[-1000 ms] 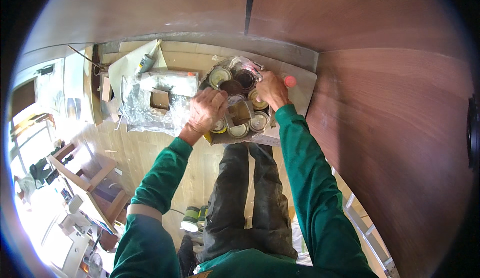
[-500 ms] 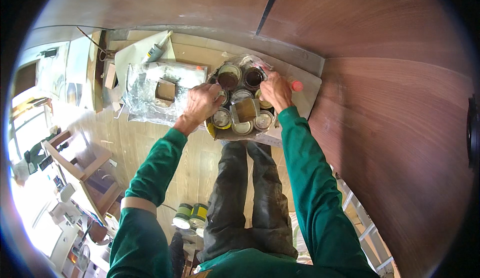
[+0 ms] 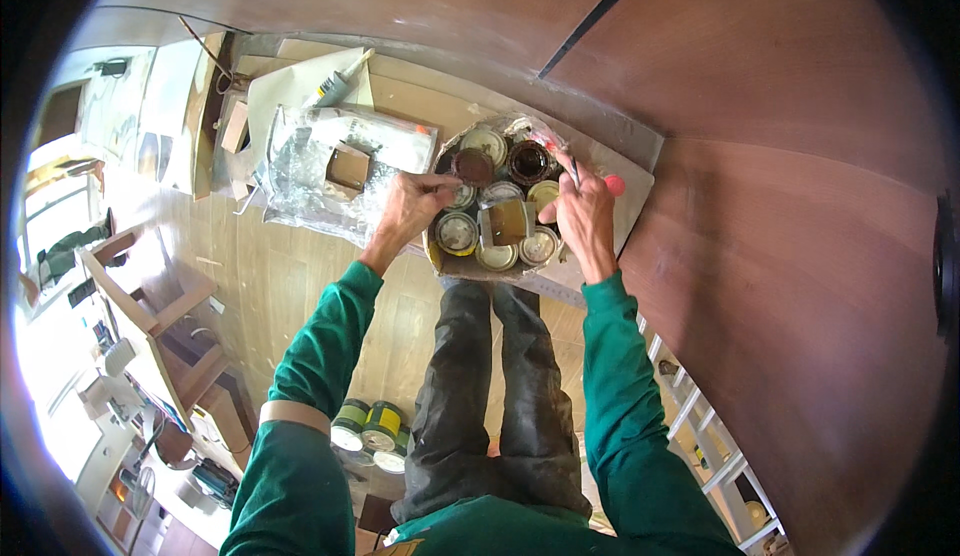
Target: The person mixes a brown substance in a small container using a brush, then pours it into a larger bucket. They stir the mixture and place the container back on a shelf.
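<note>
A worn cardboard box (image 3: pixel 432 248) holds several small round paint cans, and both hands are over it. My left hand (image 3: pixel 408 211) is at its left side, thumb and fingertips pinching the edge of a dark reddish-brown can lid (image 3: pixel 473 168). Behind this lid shows a pale can top (image 3: pixel 485 144). Just to its right stands an open can (image 3: pixel 530 162) with dark brown inside. My right hand (image 3: pixel 582 218) is over the box's right edge, fingers closed around a thin, dark, stick-like tool (image 3: pixel 575 170) whose kind I cannot make out. A small open cardboard piece (image 3: pixel 507 223) rests on the cans.
Left of the box lies clear plastic sheeting (image 3: pixel 300 171) with a small cardboard box (image 3: pixel 348 167) on it. A sealant tube (image 3: pixel 335 86) lies behind. A red-pink cap (image 3: pixel 614 186) is at right. Brown wood panels (image 3: pixel 780 256) rise beyond. More cans (image 3: pixel 382 424) stand near my legs.
My right hand has drawn back from the open can toward the box's right edge. The brown lid now sits lower against the pale can, by my left fingers. The view has shifted slightly.
</note>
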Action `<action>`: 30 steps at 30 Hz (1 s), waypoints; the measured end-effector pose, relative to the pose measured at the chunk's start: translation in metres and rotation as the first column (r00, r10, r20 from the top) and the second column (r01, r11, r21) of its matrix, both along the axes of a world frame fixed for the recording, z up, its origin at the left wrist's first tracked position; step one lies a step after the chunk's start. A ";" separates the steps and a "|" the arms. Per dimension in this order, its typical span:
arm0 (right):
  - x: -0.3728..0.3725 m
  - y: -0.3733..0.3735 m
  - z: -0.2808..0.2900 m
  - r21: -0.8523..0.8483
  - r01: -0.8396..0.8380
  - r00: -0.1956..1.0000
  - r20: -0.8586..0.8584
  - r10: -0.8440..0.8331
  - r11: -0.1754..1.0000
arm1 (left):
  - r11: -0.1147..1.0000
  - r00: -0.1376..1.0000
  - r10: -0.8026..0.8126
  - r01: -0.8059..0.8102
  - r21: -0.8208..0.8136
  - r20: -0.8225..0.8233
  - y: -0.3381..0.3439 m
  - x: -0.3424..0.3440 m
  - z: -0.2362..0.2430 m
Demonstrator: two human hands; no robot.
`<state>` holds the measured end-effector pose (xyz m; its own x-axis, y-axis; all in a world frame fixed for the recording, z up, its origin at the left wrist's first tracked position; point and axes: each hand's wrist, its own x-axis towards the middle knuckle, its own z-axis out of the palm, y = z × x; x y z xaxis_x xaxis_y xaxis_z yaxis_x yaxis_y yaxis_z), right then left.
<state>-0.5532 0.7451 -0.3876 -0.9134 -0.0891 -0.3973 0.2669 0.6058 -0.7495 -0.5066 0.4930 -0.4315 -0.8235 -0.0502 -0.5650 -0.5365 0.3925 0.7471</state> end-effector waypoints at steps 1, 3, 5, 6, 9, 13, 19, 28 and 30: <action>0.006 0.000 0.002 -0.034 0.080 0.997 0.022 -0.080 0.996 | 0.995 0.996 -0.037 0.044 -0.087 0.079 -0.003 0.002 -0.001; 0.017 0.000 0.014 -0.046 0.141 0.984 0.116 -0.135 0.989 | 0.941 0.973 -0.186 0.216 -0.259 0.133 0.004 0.006 0.016; 0.028 -0.001 0.021 -0.041 0.190 0.968 0.173 -0.180 0.981 | 0.965 0.966 -0.174 0.207 -0.164 0.191 0.001 0.011 0.022; 0.032 -0.002 0.023 -0.036 0.175 0.970 0.178 -0.166 0.984 | 0.960 0.965 -0.177 0.212 -0.185 0.192 -0.003 0.016 0.019; 0.043 -0.007 0.028 -0.038 0.148 0.963 0.231 -0.135 0.988 | 0.909 0.935 -0.267 0.325 -0.260 0.235 -0.003 0.030 0.023; 0.047 -0.021 0.000 -0.030 -0.073 0.974 0.213 0.078 0.997 | 0.806 0.894 -0.417 0.448 -0.388 0.166 0.003 0.048 0.030; 0.027 -0.044 0.001 -0.021 -0.117 0.967 0.224 0.118 0.993 | 0.939 0.968 -0.205 0.237 -0.250 0.147 0.006 0.077 0.025; 0.040 -0.042 0.029 -0.054 -0.093 0.972 0.212 0.103 0.994 | 0.016 0.610 0.481 -0.724 0.689 0.630 -0.016 0.103 0.083; 0.043 -0.047 0.039 -0.026 -0.101 0.980 0.171 0.104 0.995 | -0.117 0.687 0.400 -0.619 0.777 0.607 -0.025 0.113 0.094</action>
<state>-0.5098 0.6984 -0.3483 -0.8176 -0.1865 -0.5448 0.3296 0.6242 -0.7084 -0.3936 0.4682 -0.3376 -0.7502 0.1903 -0.6332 -0.3263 -0.9395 0.1042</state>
